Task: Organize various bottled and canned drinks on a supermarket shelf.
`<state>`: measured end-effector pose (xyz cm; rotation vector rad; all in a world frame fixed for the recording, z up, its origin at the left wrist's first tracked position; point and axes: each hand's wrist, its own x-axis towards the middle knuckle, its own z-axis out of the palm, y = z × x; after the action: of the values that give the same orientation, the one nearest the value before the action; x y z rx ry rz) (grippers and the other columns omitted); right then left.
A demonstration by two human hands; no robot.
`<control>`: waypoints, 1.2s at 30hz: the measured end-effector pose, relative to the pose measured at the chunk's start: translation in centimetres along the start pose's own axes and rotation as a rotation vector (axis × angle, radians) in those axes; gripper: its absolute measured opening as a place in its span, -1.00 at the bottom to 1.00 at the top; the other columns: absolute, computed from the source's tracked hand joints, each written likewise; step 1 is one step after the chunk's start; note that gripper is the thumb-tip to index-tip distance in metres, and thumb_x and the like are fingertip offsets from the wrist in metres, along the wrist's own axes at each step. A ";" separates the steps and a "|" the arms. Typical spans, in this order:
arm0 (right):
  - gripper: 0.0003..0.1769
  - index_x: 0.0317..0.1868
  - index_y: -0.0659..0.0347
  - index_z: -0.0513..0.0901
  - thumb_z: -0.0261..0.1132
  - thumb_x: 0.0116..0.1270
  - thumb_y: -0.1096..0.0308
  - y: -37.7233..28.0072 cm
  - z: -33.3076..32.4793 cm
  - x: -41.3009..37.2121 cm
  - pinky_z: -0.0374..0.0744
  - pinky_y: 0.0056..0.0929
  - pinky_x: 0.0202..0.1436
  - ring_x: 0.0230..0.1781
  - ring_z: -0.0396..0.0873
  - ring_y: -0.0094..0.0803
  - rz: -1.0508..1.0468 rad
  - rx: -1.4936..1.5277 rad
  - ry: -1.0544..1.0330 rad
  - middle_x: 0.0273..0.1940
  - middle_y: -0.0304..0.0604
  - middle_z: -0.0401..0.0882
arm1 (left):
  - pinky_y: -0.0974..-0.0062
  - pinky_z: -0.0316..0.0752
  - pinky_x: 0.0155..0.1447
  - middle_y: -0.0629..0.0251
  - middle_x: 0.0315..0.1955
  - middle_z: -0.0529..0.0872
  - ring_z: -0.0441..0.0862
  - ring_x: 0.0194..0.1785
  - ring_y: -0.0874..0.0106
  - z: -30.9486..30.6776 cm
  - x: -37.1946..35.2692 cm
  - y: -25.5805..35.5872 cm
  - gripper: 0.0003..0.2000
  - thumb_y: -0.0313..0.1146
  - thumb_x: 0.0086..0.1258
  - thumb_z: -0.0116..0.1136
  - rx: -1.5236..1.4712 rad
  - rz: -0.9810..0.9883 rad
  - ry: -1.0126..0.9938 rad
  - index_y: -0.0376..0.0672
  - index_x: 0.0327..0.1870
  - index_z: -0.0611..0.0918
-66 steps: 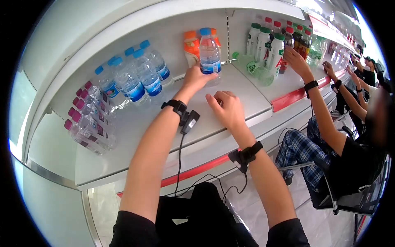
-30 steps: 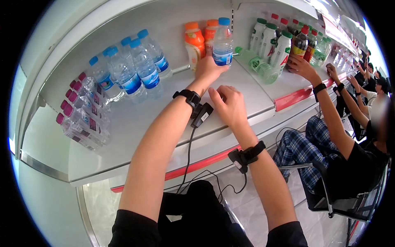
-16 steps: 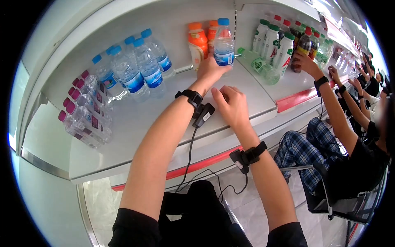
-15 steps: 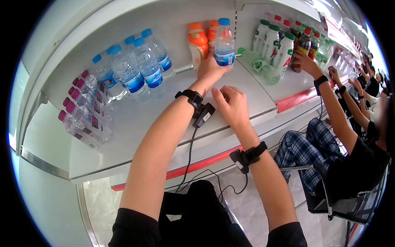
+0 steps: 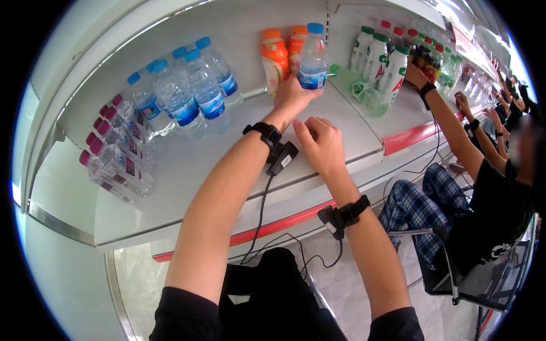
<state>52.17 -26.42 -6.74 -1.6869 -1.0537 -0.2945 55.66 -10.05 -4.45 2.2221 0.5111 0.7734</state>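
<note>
My left hand [image 5: 293, 98] is wrapped around the lower part of a clear water bottle [image 5: 313, 57] with a blue cap and blue label, upright at the back of the shelf. Right beside it stand two orange-capped, orange-and-white bottles [image 5: 275, 59], partly covered by my hand and the water bottle. My right hand [image 5: 322, 145] hovers near the shelf's front edge, loosely curled with the thumb apart and nothing visible in it. To the left is a group of blue-capped water bottles [image 5: 182, 102].
Slim bottles with purple caps [image 5: 122, 165] line the far left. On the right, a green-capped clear bottle [image 5: 360, 91] lies on its side before white bottles [image 5: 393, 77]. A seated co-worker's arm [image 5: 449, 122] reaches toward dark drink bottles [image 5: 433, 62].
The water bottle in my left hand has shifted slightly right. My right hand has barely moved. The co-worker's hand has moved further back among the dark bottles.
</note>
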 end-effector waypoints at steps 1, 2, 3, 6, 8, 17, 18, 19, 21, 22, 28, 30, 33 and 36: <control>-0.54 -0.43 0.43 0.60 0.30 0.35 0.10 -0.1 -0.1 0.0 0.42 -0.20 -0.37 -0.50 0.47 -0.09 0.001 0.001 -0.001 -0.51 0.09 0.53 | 0.32 0.58 0.10 0.09 -0.09 0.77 0.73 0.01 0.21 0.0 -0.1 0.0 -0.41 -0.05 0.06 0.47 -0.010 0.016 0.012 -0.22 0.07 0.62; -0.53 -0.47 0.41 0.59 0.30 0.34 0.09 -0.4 -0.2 0.0 0.46 -0.15 -0.34 -0.45 0.51 -0.05 0.023 -0.005 -0.004 -0.50 0.08 0.57 | 0.32 0.58 0.10 0.09 -0.09 0.77 0.73 0.01 0.21 0.0 -0.1 0.0 -0.41 -0.05 0.06 0.47 -0.010 0.017 0.012 -0.22 0.07 0.62; -0.52 -0.51 0.39 0.59 0.30 0.33 0.08 -0.6 -0.2 0.1 0.51 -0.11 -0.30 -0.41 0.55 -0.01 0.044 -0.009 -0.006 -0.49 0.07 0.61 | 0.29 0.59 0.09 0.08 -0.11 0.78 0.73 -0.01 0.16 0.0 0.0 -0.1 -0.40 -0.06 0.02 0.49 -0.031 0.032 0.025 -0.20 0.06 0.62; -0.52 -0.53 0.39 0.59 0.30 0.34 0.09 0.1 0.2 0.2 0.49 -0.10 -0.31 -0.43 0.54 0.00 0.022 -0.004 0.015 -0.51 0.07 0.59 | 0.26 0.60 0.08 0.07 -0.13 0.78 0.74 -0.02 0.12 -0.3 -0.3 -0.4 -0.40 -0.05 -0.04 0.51 -0.053 0.035 0.031 -0.16 0.04 0.63; -0.52 -0.53 0.39 0.59 0.30 0.34 0.09 0.2 0.0 0.4 0.49 -0.10 -0.32 -0.44 0.53 0.00 0.031 0.007 0.022 -0.53 0.07 0.58 | 0.26 0.60 0.08 0.08 -0.13 0.78 0.74 -0.02 0.13 -0.5 -0.4 0.0 -0.40 -0.05 -0.04 0.52 -0.059 0.031 0.020 -0.16 0.04 0.64; -0.54 -0.48 0.41 0.57 0.28 0.36 0.12 0.8 0.0 0.4 0.44 -0.19 -0.38 -0.55 0.47 -0.06 0.082 0.041 0.037 -0.56 0.08 0.54 | 0.36 0.57 0.04 0.17 -0.19 0.80 0.73 -0.13 0.28 -1.1 -1.2 -0.7 -0.44 0.03 0.03 0.51 -0.069 0.039 -0.024 -0.23 -0.07 0.69; -0.55 -0.51 0.41 0.58 0.30 0.35 0.13 0.5 0.2 0.2 0.46 -0.13 -0.36 -0.51 0.50 0.00 0.110 0.075 0.032 -0.55 0.10 0.55 | 0.35 0.57 0.01 0.21 -0.25 0.79 0.73 -0.18 0.29 -1.8 -2.3 -0.3 -0.45 0.04 0.03 0.51 -0.072 0.045 0.097 -0.25 -0.12 0.70; -0.55 -0.51 0.41 0.58 0.30 0.35 0.13 0.9 0.0 0.2 0.46 -0.13 -0.36 -0.51 0.50 0.00 0.110 0.075 0.032 -0.55 0.10 0.55 | 0.34 0.57 -0.01 0.25 -0.32 0.78 0.72 -0.22 0.30 -1.9 -2.9 0.3 -0.47 0.05 0.04 0.51 -0.081 0.062 0.211 -0.26 -0.17 0.70; -0.54 -0.51 0.42 0.56 0.31 0.35 0.13 0.8 0.5 0.2 0.44 -0.14 -0.39 -0.55 0.47 0.00 0.094 0.084 0.080 -0.55 0.10 0.53 | 0.35 0.56 -0.02 0.25 -0.32 0.75 0.71 -0.20 0.31 -4.1 -3.8 0.6 -0.50 0.02 0.08 0.50 -0.083 0.028 0.196 -0.27 -0.20 0.68; -0.54 -0.51 0.42 0.56 0.31 0.35 0.13 1.2 0.1 0.1 0.44 -0.14 -0.39 -0.55 0.47 0.00 0.094 0.082 0.081 -0.55 0.10 0.53 | 0.35 0.55 -0.03 0.25 -0.32 0.73 0.69 -0.17 0.32 -4.4 -4.2 0.7 -0.53 -0.01 0.12 0.49 -0.102 0.005 0.155 -0.28 -0.22 0.67; -0.50 -0.49 0.44 0.53 0.29 0.38 0.11 0.8 0.3 0.3 0.39 -0.21 -0.43 -0.60 0.38 -0.09 0.144 0.061 0.059 -0.59 0.10 0.46 | 0.36 0.49 -0.02 0.23 -0.27 0.64 0.59 -0.15 0.30 -8.8 -8.0 -0.9 -0.74 -0.26 0.20 0.43 0.017 0.335 0.702 -0.23 -0.27 0.64; -0.48 -0.49 0.46 0.51 0.28 0.38 0.09 0.8 0.4 0.3 0.38 -0.21 -0.43 -0.61 0.35 -0.11 0.147 0.093 0.066 -0.59 0.12 0.45 | 0.26 0.43 0.09 0.16 -0.18 0.58 0.53 -0.06 0.20 -10.6 -9.3 -1.4 -0.66 -0.31 0.15 0.43 0.067 0.314 0.747 -0.23 -0.11 0.60; -0.46 -0.49 0.46 0.49 0.26 0.39 0.07 0.8 0.2 0.2 0.38 -0.21 -0.43 -0.61 0.33 -0.13 0.150 0.041 0.050 -0.59 0.13 0.44 | 0.14 0.32 0.22 0.03 -0.01 0.49 0.40 0.13 0.09 -13.2 -9.9 -2.3 -0.47 -0.34 0.14 0.43 0.260 0.346 0.988 -0.26 0.11 0.48; -0.45 -0.49 0.46 0.49 0.25 0.39 0.05 0.4 0.0 0.3 0.37 -0.22 -0.43 -0.60 0.31 -0.15 0.176 0.017 0.040 -0.60 0.11 0.42 | 0.04 0.24 0.29 -0.08 0.10 0.40 0.30 0.23 0.00 -14.2 -9.5 -3.5 -0.33 -0.34 0.13 0.43 0.227 0.197 0.929 -0.30 0.25 0.34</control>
<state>52.63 -26.32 -6.83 -1.7384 -0.8689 -0.2039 38.79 -5.98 -2.59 2.0168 0.8434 1.9491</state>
